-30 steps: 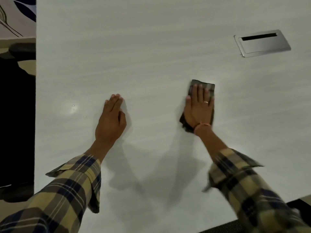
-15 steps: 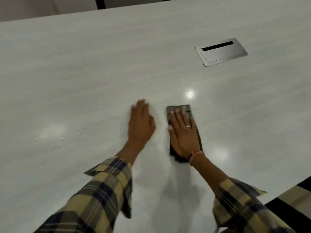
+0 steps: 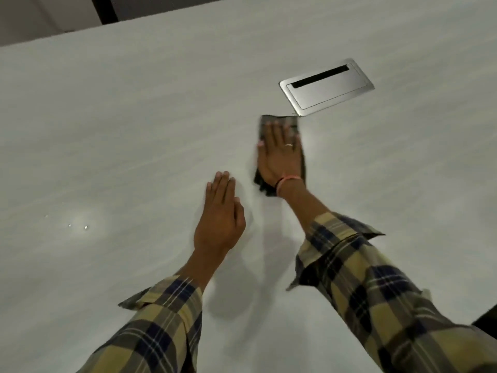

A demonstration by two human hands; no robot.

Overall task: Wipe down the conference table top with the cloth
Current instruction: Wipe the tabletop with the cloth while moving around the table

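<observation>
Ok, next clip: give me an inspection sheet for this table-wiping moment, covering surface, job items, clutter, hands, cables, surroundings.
Surface: pale grey wood-grain conference table top, glossy light reflections, a few small shiny specks at left.
Job's things: dark folded cloth flat on the table, just short of the brushed-metal cable hatch.
Clutter: nothing seen.
Hands: right hand pressed flat on the cloth; left hand flat on bare table.
Cables: nothing seen; hatch lid closed.
Surroundings: dim wall beyond far edge.

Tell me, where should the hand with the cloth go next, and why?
Probably slide sideways, away from the metal hatch. The right hand presses the cloth flat, its far edge almost at the hatch's corner, and wide bare table top lies to the left.
</observation>
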